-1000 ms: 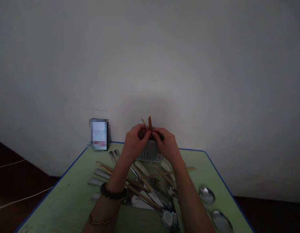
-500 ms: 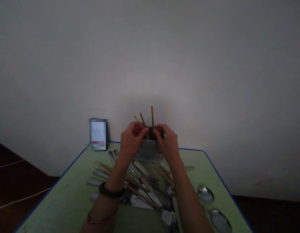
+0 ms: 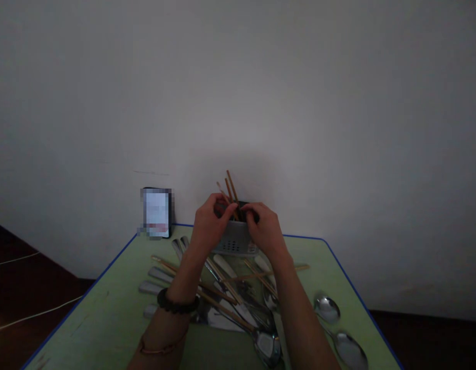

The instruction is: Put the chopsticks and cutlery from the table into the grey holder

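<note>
A grey perforated cutlery holder point(image 3: 238, 240) stands near the back edge of the table. Several chopsticks point(image 3: 230, 187) rise from its mouth, leaning left, their tops close together. My left hand point(image 3: 211, 220) is closed around these sticks at the left side of the opening. At the right side, my right hand point(image 3: 265, 226) has thumb and forefinger curved and apart, with the fingertip beside the rightmost chopstick. Whether that fingertip touches the stick is hard to see. The holder's inside is mostly hidden behind both hands.
Under my forearms lies a pile of knives, forks, loose chopsticks and a large spoon point(image 3: 267, 347). Two round metal spoons point(image 3: 327, 308) lie to the right. A phone with a lit screen point(image 3: 157, 213) leans on the wall at the back left. The green table point(image 3: 95, 318) has blue edges.
The right-hand chopstick has tipped left, from nearly upright to beside the other sticks. My right hand's fingers have loosened from it. The left hand has shifted slightly right.
</note>
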Demonstrator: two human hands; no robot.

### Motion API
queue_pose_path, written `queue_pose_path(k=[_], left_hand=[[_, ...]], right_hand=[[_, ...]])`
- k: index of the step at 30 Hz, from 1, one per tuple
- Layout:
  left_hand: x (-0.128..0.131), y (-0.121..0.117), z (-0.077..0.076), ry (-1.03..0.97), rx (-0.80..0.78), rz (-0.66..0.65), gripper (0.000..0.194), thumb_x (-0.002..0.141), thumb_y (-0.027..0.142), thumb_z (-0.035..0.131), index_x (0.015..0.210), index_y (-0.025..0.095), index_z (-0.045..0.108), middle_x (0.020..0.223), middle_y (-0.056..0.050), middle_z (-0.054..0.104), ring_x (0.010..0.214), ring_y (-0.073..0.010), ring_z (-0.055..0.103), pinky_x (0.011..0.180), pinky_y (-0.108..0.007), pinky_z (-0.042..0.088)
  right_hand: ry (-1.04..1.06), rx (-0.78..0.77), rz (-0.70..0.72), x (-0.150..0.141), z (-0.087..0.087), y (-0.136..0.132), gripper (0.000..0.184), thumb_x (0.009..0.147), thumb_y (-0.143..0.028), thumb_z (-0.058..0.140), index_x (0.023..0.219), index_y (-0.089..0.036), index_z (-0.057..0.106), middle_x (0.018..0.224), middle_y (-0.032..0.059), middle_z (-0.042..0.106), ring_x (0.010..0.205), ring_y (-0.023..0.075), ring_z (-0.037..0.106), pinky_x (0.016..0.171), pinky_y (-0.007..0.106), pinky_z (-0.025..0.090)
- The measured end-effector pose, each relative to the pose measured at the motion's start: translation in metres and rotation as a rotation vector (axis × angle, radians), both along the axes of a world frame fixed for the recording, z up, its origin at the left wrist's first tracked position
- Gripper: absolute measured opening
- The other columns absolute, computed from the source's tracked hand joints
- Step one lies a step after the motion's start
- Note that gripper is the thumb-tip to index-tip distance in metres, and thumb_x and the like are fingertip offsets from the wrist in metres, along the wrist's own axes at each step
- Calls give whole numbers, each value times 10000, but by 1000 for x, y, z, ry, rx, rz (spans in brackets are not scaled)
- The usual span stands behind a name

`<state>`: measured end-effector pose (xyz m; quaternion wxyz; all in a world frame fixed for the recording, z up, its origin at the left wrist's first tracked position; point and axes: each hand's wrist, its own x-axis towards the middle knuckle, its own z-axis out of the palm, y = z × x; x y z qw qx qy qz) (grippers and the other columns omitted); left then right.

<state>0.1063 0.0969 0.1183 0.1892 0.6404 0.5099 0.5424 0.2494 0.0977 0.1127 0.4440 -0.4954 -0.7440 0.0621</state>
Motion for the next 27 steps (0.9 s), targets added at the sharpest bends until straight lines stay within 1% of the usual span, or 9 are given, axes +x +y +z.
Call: queue_pose_path(k=[4,9,13,17,19,22,27], left_hand=[[-1,-1,0,5,-14,-29,172,788,343,578,850,186,551,771,-5,656,663,-132,617,612,-237,472],[-7,0,0,-18,-32,-95,204,775,347,582,890,185,538,802,-20,669,713,-146,637,640,-249,487],[-9,-1,1,23,-8,-51,184,765,359,593,818,188,549,760,-3,651,662,-132,616,599,-230,469],[-8,-1,3,39,6,-40,177,771,356,584,810,184,565,741,2,642,653,-127,604,592,-224,461],[-8,-1,3,50,7,-34,174,773,348,582,822,181,578,744,1,646,654,-126,603,601,-227,461],[-8,-1,2,47,-8,-30,185,776,353,580,835,178,583,750,-2,647,651,-127,604,603,-232,462],[-8,1,-1,53,-32,-65,190,790,349,568,862,174,584,774,-13,658,675,-136,615,633,-246,473]], right_hand=[[15,-9,24,-1,2,-2,233,806,-96,456,876,-176,664,871,65,678,822,173,610,789,310,470],[15,-28,55,-1,6,-4,257,811,-91,447,858,-181,682,863,64,671,819,172,611,809,324,469],[29,-17,97,1,7,-4,282,784,-53,448,836,-187,692,864,58,658,838,170,608,828,319,469],[29,-18,166,1,4,-3,371,774,-22,418,941,-205,695,918,52,656,879,158,600,847,304,468],[-4,-41,166,0,2,-1,394,771,-15,409,980,-194,692,928,63,654,877,161,598,850,308,469],[-38,-66,141,-1,0,0,382,779,-24,411,1011,-161,682,954,88,651,900,174,595,865,323,463],[-29,-57,115,0,1,0,316,816,-63,422,985,-162,670,964,83,663,900,175,600,862,329,459]])
